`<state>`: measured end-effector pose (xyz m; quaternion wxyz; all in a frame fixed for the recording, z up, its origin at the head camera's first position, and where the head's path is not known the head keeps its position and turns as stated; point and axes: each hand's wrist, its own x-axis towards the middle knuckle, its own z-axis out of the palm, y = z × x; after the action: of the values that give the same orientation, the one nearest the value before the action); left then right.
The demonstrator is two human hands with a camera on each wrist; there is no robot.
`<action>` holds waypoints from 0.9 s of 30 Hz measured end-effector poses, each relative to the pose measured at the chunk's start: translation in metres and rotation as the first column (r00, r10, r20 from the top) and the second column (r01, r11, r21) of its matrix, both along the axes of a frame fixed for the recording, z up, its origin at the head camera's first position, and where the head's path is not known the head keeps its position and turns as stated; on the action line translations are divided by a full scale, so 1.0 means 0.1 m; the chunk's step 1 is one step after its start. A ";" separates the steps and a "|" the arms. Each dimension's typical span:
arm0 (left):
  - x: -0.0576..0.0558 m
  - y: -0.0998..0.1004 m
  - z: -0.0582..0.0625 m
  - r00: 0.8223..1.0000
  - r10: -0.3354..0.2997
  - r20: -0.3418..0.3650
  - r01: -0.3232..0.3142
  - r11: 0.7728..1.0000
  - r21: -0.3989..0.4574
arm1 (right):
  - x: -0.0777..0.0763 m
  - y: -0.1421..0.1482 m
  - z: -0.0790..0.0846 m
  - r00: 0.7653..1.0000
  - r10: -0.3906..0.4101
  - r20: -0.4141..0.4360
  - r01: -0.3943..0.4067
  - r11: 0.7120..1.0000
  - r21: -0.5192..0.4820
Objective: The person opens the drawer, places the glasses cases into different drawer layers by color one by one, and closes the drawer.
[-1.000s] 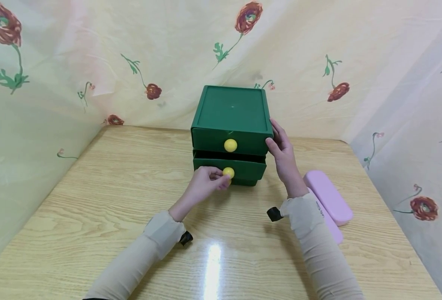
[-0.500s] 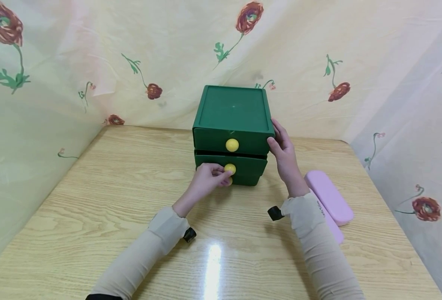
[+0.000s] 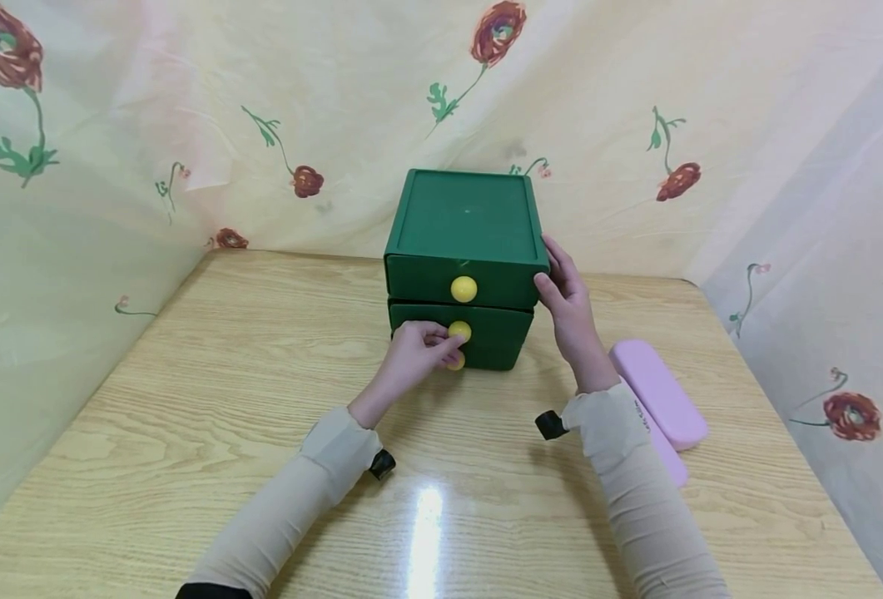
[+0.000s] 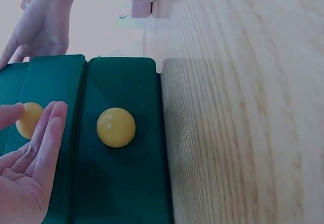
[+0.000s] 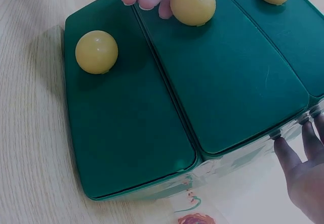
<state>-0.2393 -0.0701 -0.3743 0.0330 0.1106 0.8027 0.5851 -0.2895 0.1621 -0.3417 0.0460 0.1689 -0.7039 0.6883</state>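
Observation:
A green three-drawer cabinet (image 3: 467, 212) stands at the back of the wooden table, one round yellow knob on each drawer. My left hand (image 3: 409, 356) pinches the middle drawer's knob (image 5: 193, 5) between thumb and fingers. In the head view the middle drawer (image 3: 499, 329) sits nearly flush with the top one. Beneath that hand is the bottom drawer's knob (image 4: 116, 127), partly hidden in the head view. My right hand (image 3: 570, 312) rests against the cabinet's right side, thumb at the front corner. Its fingertips touch the side wall in the right wrist view.
Two pink oblong cases (image 3: 657, 391) lie to the right on the table (image 3: 186, 399), partly behind the right forearm. A flower-printed cloth (image 3: 366, 108) hangs close behind the cabinet and along both sides.
The middle drawer has slid back into the cabinet, its gap narrowing to a thin line. My left hand has moved forward with the knob. My right hand has stayed at the side.

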 end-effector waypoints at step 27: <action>-0.15 -0.06 -0.01 0.998 -0.057 0.036 0.057 0.998 -0.008 | -0.03 0.00 -0.02 1.000 -0.001 -0.003 0.001 1.000 -0.005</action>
<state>-0.2545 -0.0761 -0.3757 0.0644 0.1228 0.8011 0.5822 -0.2921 0.1626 -0.3435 0.0481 0.1696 -0.7023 0.6897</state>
